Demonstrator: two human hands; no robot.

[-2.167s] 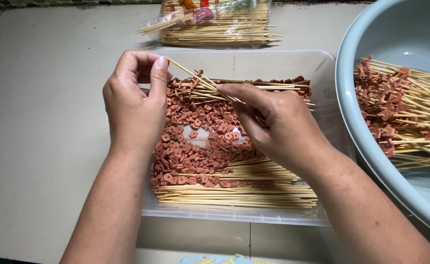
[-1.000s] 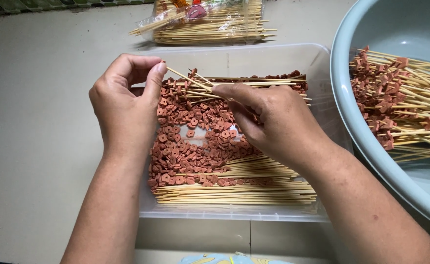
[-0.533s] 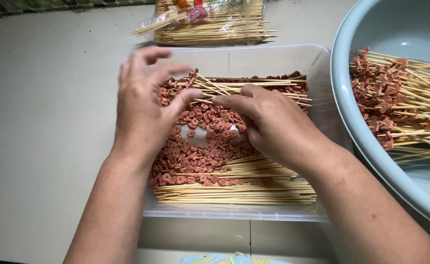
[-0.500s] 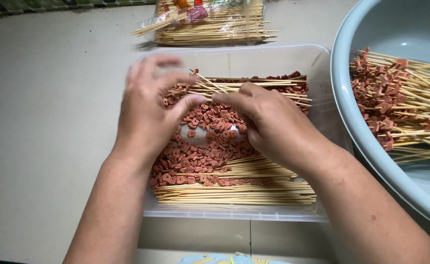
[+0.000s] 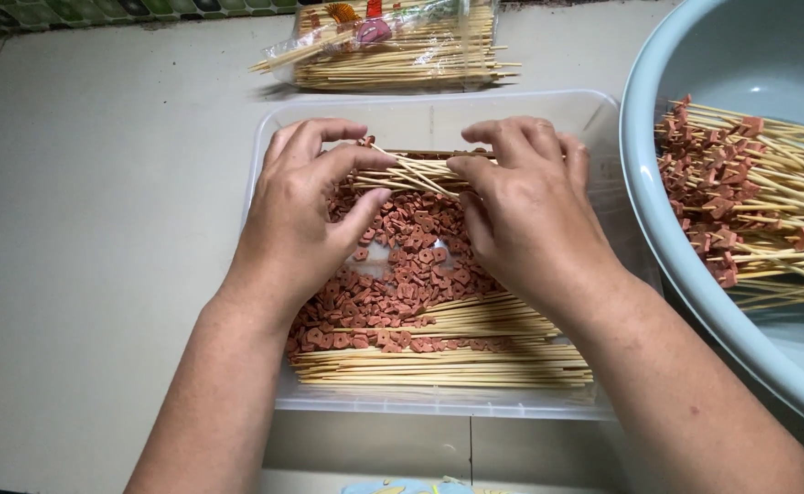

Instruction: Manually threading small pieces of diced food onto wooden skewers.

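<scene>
Bamboo sticks point(image 5: 416, 174), thin and pale, pinched in a small bundle between both hands over the far part of the tray point(image 5: 439, 114). Left hand point(image 5: 301, 215) curled, thumb under the bundle and fingers over its left end, closed on it. Right hand point(image 5: 525, 210) likewise curled, thumb and index finger gripping the right end of the same bundle, other fingers bent over the top. Both hands close together, thumbs almost facing, not touching each other as far as can be seen.

Directly below the hands, many small reddish-brown meat pieces point(image 5: 402, 293), lying loose on the tray bottom, with a little bare patch of plastic among them. Nearer to the body, a flat layer of more sticks point(image 5: 448, 361) lying along the near wall of the tray, all pointing left to right, some meat pieces touching its upper edge. Tray clear, rectangular, resting on a pale tiled surface point(image 5: 100, 229).

To the right, just beside the tray, a big light blue basin point(image 5: 667, 238), only partly in view. Inside it, a heap of skewers point(image 5: 750, 206) already loaded with the same reddish pieces, meat ends toward the left, bare ends toward the right.

Beyond the tray, well apart from the hands, a clear plastic bag of sticks point(image 5: 393, 50) lying flat, open toward the left, with some coloured print on it.
</scene>
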